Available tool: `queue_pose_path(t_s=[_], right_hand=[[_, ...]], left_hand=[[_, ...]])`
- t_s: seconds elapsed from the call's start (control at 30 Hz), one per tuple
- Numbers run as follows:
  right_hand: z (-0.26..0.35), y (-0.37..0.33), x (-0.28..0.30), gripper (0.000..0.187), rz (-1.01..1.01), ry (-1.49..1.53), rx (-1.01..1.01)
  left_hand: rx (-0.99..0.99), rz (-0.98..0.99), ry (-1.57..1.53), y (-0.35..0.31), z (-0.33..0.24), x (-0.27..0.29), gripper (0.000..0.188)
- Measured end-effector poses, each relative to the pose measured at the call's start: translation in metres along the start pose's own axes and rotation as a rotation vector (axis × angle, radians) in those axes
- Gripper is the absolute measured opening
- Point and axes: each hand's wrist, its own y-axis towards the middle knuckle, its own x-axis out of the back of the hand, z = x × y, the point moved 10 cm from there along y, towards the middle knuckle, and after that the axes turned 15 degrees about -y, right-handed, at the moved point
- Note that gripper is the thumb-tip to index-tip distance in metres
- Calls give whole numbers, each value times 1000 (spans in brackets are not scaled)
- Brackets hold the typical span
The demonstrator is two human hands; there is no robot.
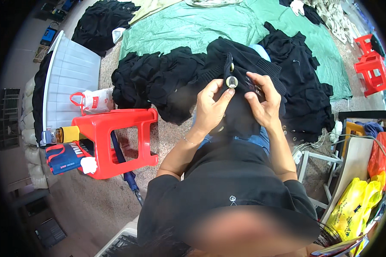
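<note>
A black knitted garment (244, 58) with ribbed edges lies over my lap. My left hand (212, 105) pinches its button band between thumb and forefinger, right at a large pale round button (231, 82) with a dark centre. A second button shows edge-on a little higher along the band. On the other side of the band, my right hand (266, 100) is curled, with thumb and forefinger bent toward each other. Something dark with a small reddish spot sits between those fingers, too unclear to name.
Black garments (158, 77) are heaped to the left; another garment (296, 81) lies to the right on a green sheet (171, 32). A red stool (128, 121) with a bottle and bags stands left, beside a pale plastic bin (75, 68). Yellow bags (351, 210) sit at lower right.
</note>
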Motion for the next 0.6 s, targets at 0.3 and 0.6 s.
queue_pose_path(t_s=[0.3,0.6], right_hand=[[16,-17,-3,21,-83,-83,4],[19,-18,-5,20,-102,-133,26]], left_hand=[[-113,-65,-45,-4,-1,-3,11],[-102,-86,-55,-5,6,-2,12]])
